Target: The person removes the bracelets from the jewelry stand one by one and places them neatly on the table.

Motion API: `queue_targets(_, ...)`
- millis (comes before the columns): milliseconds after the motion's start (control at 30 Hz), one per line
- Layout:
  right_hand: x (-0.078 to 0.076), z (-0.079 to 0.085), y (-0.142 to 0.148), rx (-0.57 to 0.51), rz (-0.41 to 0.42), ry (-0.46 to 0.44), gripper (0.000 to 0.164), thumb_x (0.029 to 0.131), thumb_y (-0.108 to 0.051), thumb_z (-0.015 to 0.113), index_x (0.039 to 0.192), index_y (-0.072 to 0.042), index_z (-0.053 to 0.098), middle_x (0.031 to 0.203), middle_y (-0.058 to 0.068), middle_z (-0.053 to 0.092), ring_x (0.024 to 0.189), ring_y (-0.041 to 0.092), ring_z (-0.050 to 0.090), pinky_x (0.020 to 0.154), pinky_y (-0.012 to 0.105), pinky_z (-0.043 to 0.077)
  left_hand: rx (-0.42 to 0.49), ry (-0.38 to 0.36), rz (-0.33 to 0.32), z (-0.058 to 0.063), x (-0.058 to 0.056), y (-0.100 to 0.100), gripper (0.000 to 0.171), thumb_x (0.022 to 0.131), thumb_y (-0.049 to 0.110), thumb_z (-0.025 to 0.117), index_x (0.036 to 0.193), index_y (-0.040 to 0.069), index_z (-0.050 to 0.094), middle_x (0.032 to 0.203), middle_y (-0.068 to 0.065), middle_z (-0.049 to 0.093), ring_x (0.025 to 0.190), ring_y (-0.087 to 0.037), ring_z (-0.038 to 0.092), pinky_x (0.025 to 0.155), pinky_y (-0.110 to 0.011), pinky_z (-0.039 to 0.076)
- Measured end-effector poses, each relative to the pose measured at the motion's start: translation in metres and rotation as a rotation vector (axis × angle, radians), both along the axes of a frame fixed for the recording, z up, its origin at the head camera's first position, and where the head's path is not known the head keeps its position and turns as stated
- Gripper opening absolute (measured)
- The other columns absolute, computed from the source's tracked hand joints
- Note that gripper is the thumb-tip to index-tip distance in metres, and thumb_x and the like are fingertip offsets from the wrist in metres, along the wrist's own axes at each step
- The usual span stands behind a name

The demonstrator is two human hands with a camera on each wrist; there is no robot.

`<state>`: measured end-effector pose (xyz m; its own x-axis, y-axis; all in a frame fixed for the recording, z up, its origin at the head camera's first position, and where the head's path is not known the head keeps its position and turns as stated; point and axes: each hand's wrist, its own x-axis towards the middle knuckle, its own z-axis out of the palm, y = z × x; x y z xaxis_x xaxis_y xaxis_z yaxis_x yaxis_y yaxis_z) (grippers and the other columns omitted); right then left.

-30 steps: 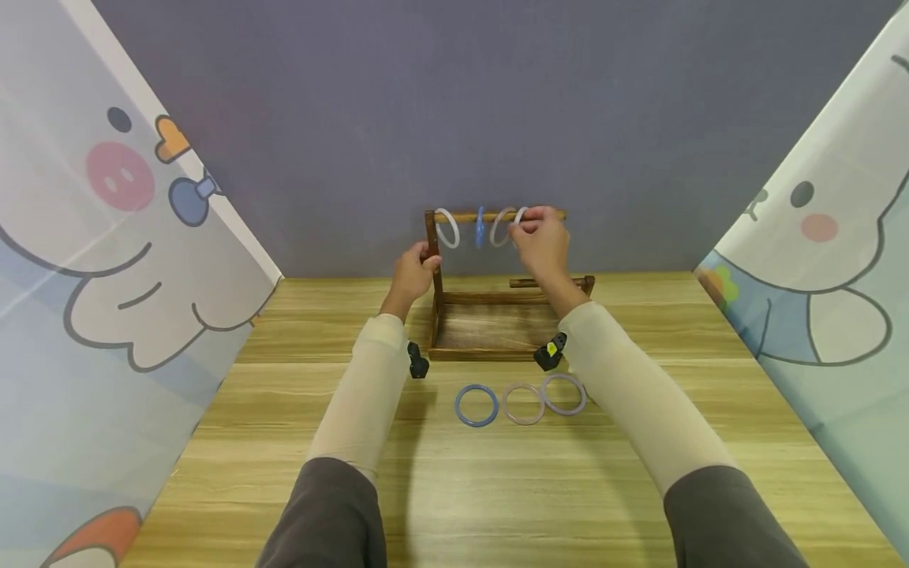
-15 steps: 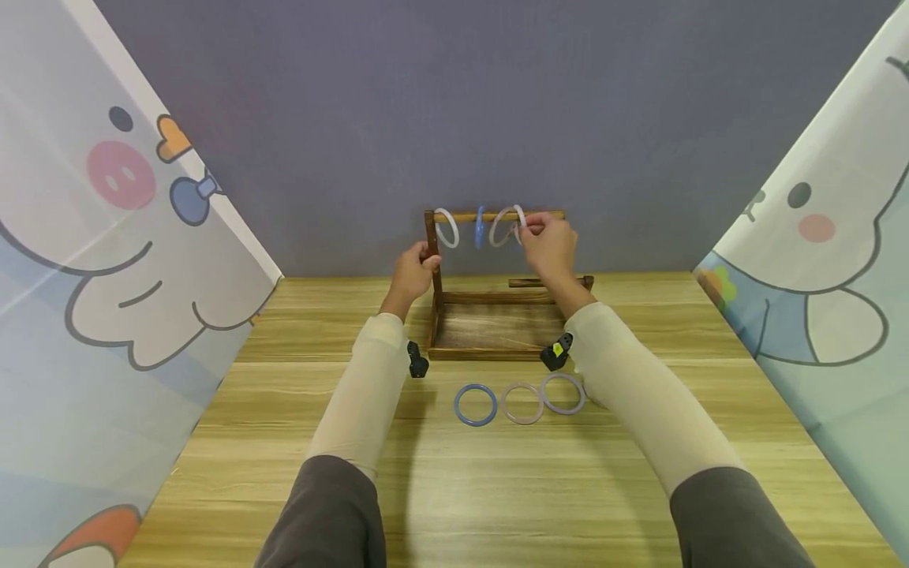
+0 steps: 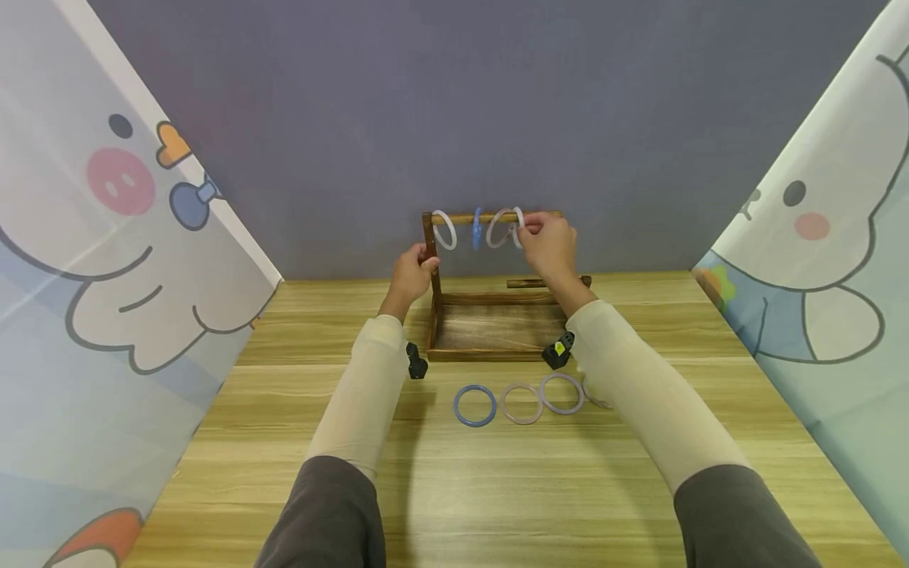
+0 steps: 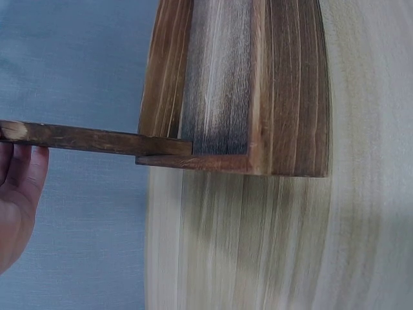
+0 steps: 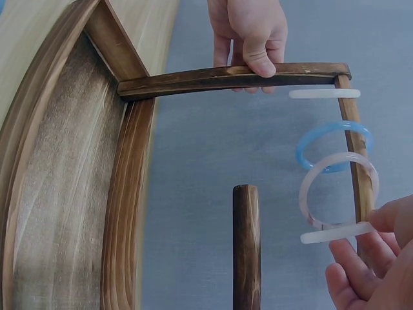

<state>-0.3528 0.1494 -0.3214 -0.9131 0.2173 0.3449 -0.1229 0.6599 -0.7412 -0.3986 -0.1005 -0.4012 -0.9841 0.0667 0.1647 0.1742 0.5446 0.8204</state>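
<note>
A wooden rack (image 3: 437,268) has an upright post (image 5: 193,79) at the left and a top bar (image 3: 465,217). My left hand (image 3: 412,272) grips that post, thumb on one side and fingers behind it. Several bangles hang on the bar: a white bangle (image 3: 452,233) by the post, a blue bangle (image 3: 476,230), a pale pinkish bangle (image 3: 491,229) and another white bangle (image 5: 335,233). My right hand (image 3: 552,244) pinches this last one between thumb and fingers, close against the pinkish bangle. In the left wrist view, only part of the left hand (image 4: 19,200) shows.
On the table before the rack lie a blue bangle (image 3: 457,414), a pale pink bangle (image 3: 521,424) and a lilac bangle (image 3: 545,398). Another bangle (image 3: 595,401) is partly covered by the right sleeve. A shorter wooden peg (image 5: 246,245) stands at the rack's right side.
My right hand has shifted slightly right and down, and the white bangle it pinches now sits at a different slant on the bar. My left hand stays on the post.
</note>
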Motion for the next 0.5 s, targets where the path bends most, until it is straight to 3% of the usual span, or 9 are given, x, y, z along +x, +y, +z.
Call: queue_targets(500,-0.0011,0.0023,0.0052,-0.046,-0.036,0.028,0.022,0.098,-0.02,0.068,0.115,-0.009,0.074,0.108,0.009,0.078,0.097,0.028,0.072,0.086,0.042,0.055,-0.009,-0.003,0.003,0.0003,-0.0008,-0.0031,0.035,0.107,0.025,0.055,0.137,0.007,0.056,0.12,-0.015,0.066,0.111,-0.032,0.064,0.101,-0.048,0.051)
